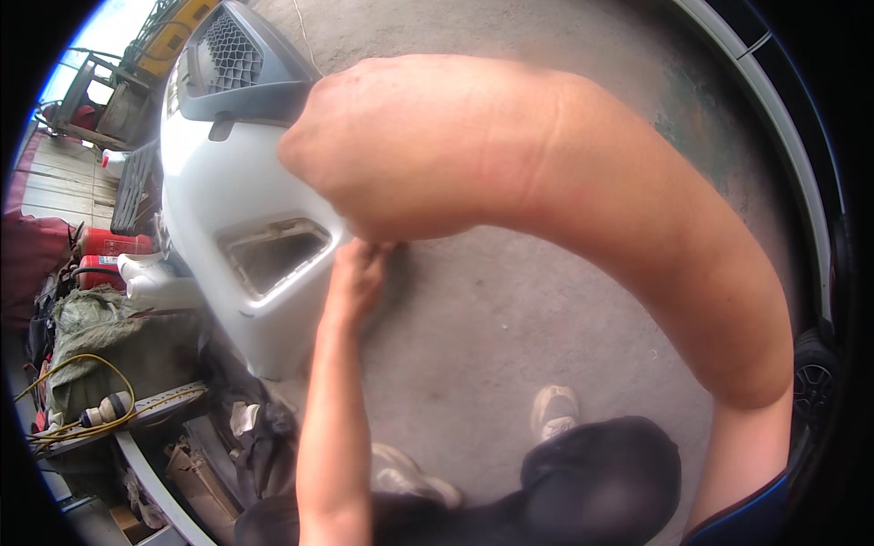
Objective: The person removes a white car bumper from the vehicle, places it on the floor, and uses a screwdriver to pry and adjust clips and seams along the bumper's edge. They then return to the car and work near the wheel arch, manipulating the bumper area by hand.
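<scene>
A white car bumper cover [205, 177] stands in front of me on the left, with a trapezoid opening in its side and a dark grey trim section with mesh [229, 58] at its far end. My left hand [360, 276] is at the bumper's right edge beside that opening, fingers curled against it and partly hidden by my other hand. Large and close to the camera, my right hand [369, 147] reaches across from the right with its back towards me. It overlaps the bumper's edge in the view; its fingers are hidden, so what it holds is unclear.
Red fire extinguishers [113, 242], white plastic bottles [153, 283] and a green cloth sack [95, 321] crowd the left side. A yellow cable [102, 358] lies on a metal frame [150, 416]. A car [812, 218] borders the concrete floor [505, 321] at right.
</scene>
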### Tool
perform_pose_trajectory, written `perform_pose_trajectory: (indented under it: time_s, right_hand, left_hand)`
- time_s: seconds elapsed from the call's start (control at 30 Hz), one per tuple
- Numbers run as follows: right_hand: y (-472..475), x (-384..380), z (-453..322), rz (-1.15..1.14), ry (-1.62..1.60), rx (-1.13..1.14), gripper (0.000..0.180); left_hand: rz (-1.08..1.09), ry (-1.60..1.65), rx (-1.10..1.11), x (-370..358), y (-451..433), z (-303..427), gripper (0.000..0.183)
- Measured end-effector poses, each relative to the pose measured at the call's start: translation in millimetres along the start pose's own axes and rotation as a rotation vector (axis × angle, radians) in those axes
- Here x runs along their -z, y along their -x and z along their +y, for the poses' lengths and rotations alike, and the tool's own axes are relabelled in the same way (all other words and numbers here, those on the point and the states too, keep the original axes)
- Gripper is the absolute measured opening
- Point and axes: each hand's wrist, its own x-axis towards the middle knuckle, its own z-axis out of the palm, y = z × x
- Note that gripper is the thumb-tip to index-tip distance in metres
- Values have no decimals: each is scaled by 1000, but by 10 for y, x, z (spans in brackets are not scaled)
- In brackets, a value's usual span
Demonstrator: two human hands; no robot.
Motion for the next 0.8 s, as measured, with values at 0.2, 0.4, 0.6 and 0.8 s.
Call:
perform_pose_trajectory:
  time_s: [0.2,0.4,0.6,0.8]
  right_hand:
    - [34,-247,17,112,-23,-155,17]
    - [140,-210,-103,198,35,-105,16]
    - [217,-264,-108,263,33,-74,12]
    - [289,-562,16,210,-71,-161,13]
  left_hand:
    - [-56,13,19,33,31,270,21]
    - [-29,-14,2,87,39,401,21]
    - [-5,10,-49,155,67,622,21]
    - [-98,50,-145,382,46,849,47]
